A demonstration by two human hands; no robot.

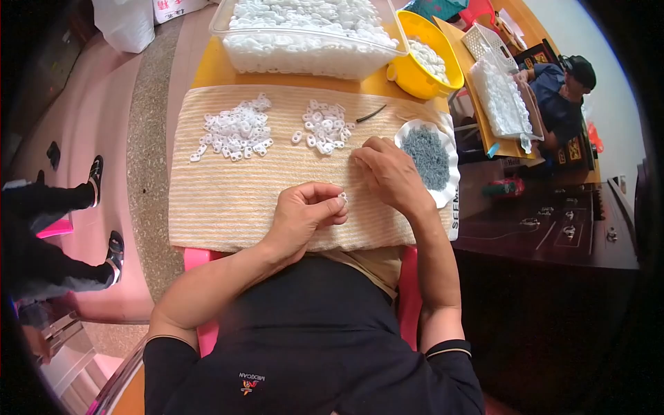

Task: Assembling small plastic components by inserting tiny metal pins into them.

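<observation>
My left hand (304,216), over the striped towel (228,207), pinches a small white plastic piece (343,197) between thumb and forefinger. Just right of it, my right hand (391,173) is closed with its fingers bent down; whatever its fingertips hold, if anything, is hidden. Beside that hand lies a white wavy-rimmed plate (451,181) heaped with tiny grey metal-looking parts (425,153), too small to name. Ahead of my hands are two heaps of white plastic pieces with holes, a larger left heap (236,128) and a smaller middle heap (325,126).
A thin black rod (371,113) lies by the middle heap. At the towel's far edge stand a clear bin (304,65) full of white pieces and a yellow basin (415,86). A co-worker (564,90) sits right, by another filled bin (505,104). Someone's legs (69,207) show left.
</observation>
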